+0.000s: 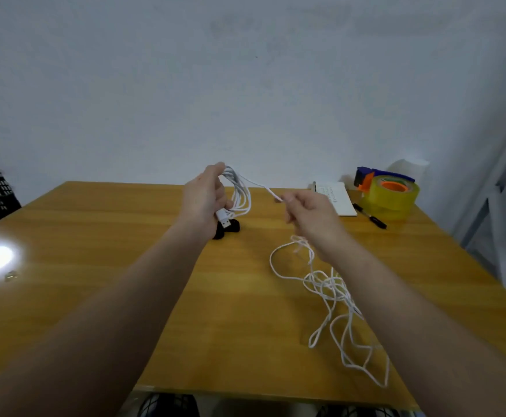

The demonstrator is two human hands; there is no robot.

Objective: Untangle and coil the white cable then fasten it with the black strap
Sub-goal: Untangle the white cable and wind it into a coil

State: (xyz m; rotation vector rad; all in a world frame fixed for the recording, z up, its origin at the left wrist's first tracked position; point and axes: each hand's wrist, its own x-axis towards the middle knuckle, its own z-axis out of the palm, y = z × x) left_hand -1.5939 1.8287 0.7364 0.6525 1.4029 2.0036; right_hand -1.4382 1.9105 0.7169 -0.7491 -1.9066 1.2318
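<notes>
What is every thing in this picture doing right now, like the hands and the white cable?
white cable: partly coiled, the rest tangled on the table.
left hand: holds the coiled loops, USB plug sticking out below.
right hand: pinches the strand coming from the coil.
black strap: lies on the table, unused.
tape dispenser: stands far right, roll loaded.
notepad: lies flat.
black pen: lies beside the notepad.

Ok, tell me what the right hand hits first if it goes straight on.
Probably the coil in the left hand; the right hand points along the strand toward it, depth unclear.
</notes>
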